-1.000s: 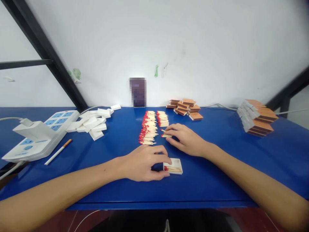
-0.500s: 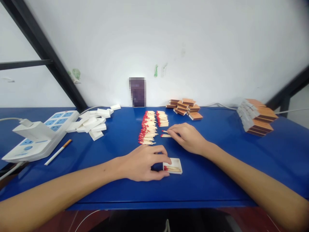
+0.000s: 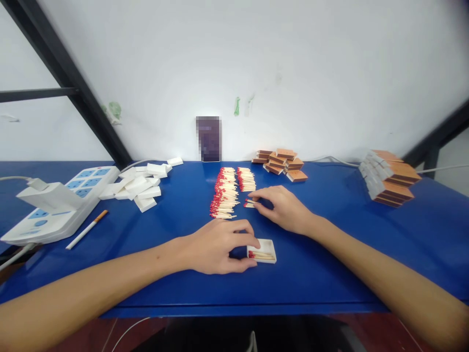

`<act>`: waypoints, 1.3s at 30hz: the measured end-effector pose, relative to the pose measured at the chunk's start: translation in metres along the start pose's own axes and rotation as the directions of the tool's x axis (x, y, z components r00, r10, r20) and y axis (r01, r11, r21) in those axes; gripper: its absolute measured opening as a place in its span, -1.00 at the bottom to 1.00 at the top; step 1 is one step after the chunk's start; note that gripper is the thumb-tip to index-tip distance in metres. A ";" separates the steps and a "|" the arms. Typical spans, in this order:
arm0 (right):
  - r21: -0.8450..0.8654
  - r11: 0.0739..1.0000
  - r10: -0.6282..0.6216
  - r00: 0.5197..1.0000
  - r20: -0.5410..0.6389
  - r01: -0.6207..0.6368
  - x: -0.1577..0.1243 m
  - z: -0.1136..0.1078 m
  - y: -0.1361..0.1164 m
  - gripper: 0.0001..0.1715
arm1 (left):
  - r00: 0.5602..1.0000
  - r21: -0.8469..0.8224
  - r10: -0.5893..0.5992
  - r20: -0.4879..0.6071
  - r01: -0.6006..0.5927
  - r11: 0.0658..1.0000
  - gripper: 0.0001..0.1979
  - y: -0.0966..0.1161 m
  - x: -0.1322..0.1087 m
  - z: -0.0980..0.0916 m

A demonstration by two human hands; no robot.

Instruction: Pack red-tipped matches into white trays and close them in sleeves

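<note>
My left hand (image 3: 223, 246) is closed on the left end of a small white matchbox tray (image 3: 271, 250), thumb at the near side and fingertips at the far side. Several red-tipped matches lie inside it, heads toward my left hand. Beyond the tray, my right hand (image 3: 280, 208) rests on the blue table with thumb and forefinger curled round a few loose matches (image 3: 249, 203), whose red heads stick out to the left. To their left is a long pile of matches (image 3: 225, 193), with a smaller pile of matches (image 3: 246, 180) behind.
Empty white trays (image 3: 137, 185) are heaped at left, by a power strip (image 3: 66, 210) with a plugged-in adapter and a cigarette (image 3: 87, 230). Orange-brown matchbox sleeves (image 3: 282, 164) lie by the wall; stacked matchboxes (image 3: 390, 178) stand at right on the blue table (image 3: 330, 288).
My right thumb and forefinger have shifted slightly to the left and drawn the loose matches closer together. My left hand and the tray have stayed in place.
</note>
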State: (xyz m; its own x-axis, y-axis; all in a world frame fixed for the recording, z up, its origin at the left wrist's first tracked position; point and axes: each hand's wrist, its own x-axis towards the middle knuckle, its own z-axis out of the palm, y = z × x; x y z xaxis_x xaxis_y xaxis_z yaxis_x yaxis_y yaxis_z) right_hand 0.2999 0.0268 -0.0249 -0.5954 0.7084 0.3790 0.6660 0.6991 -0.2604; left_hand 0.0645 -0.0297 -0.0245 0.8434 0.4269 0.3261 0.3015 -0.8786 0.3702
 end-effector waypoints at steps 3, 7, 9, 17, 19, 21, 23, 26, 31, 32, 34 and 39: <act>-0.002 1.000 -0.023 1.000 0.015 0.023 -0.001 0.003 0.003 -0.70 | 1.000 -0.001 -0.005 -0.003 0.005 1.000 -0.73 0.000 0.000 0.000; 0.033 0.998 -0.051 0.998 0.043 0.050 -0.001 0.003 0.005 -0.73 | 1.000 0.000 -0.004 -0.004 0.004 1.000 -0.72 0.000 0.000 0.000; 0.040 0.998 -0.056 0.997 0.044 0.054 0.000 0.002 0.004 -0.75 | 1.000 0.003 -0.003 -0.005 0.003 1.000 -0.72 0.000 0.000 0.000; 0.016 0.997 -0.076 0.995 0.064 0.075 0.001 -0.004 -0.003 -0.75 | 1.000 0.002 0.005 -0.012 -0.005 1.000 -0.73 0.001 0.001 -0.001; 0.010 0.997 -0.077 0.994 0.075 0.077 0.001 -0.005 -0.003 -0.74 | 1.000 0.003 0.000 -0.014 0.000 1.000 -0.73 0.001 0.001 -0.001; 0.002 0.997 -0.076 0.994 0.080 0.077 0.001 -0.005 -0.003 -0.72 | 1.000 0.007 -0.002 -0.014 0.002 1.000 -0.73 0.001 0.001 -0.001; -0.007 0.997 -0.076 0.994 0.084 0.077 0.000 -0.004 -0.002 -0.71 | 1.000 0.009 0.000 -0.013 0.000 1.000 -0.73 0.001 0.001 0.000; -0.029 0.997 -0.071 0.993 0.089 0.074 0.000 -0.003 -0.003 -0.70 | 1.000 0.006 0.000 -0.011 0.000 1.000 -0.74 0.000 0.000 0.000; -0.086 0.994 -0.056 0.994 0.099 0.064 0.000 -0.004 -0.005 -0.70 | 1.000 -0.003 -0.006 -0.007 0.006 1.000 -0.74 0.001 0.000 0.000; -0.093 0.994 -0.055 0.993 0.100 0.065 0.000 -0.004 -0.006 -0.70 | 1.000 -0.004 -0.006 -0.007 0.006 1.000 -0.74 0.001 0.000 0.000; -0.096 0.993 -0.060 0.993 0.099 0.069 0.000 -0.004 -0.005 -0.69 | 1.000 -0.004 -0.005 -0.008 0.005 1.000 -0.74 0.001 0.000 0.000; -0.065 0.994 -0.079 0.994 0.070 0.084 -0.001 -0.003 -0.004 -0.73 | 1.000 -0.016 0.009 -0.015 -0.009 1.000 -0.75 0.000 0.000 0.000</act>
State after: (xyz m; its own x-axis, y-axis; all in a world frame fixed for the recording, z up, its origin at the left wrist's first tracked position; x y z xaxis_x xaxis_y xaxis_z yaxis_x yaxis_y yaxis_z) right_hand 0.2996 0.0230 -0.0214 -0.6762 0.6559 0.3354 0.6415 0.7481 -0.1695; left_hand 0.0647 -0.0297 -0.0249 0.8392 0.4223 0.3426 0.2869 -0.8790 0.3809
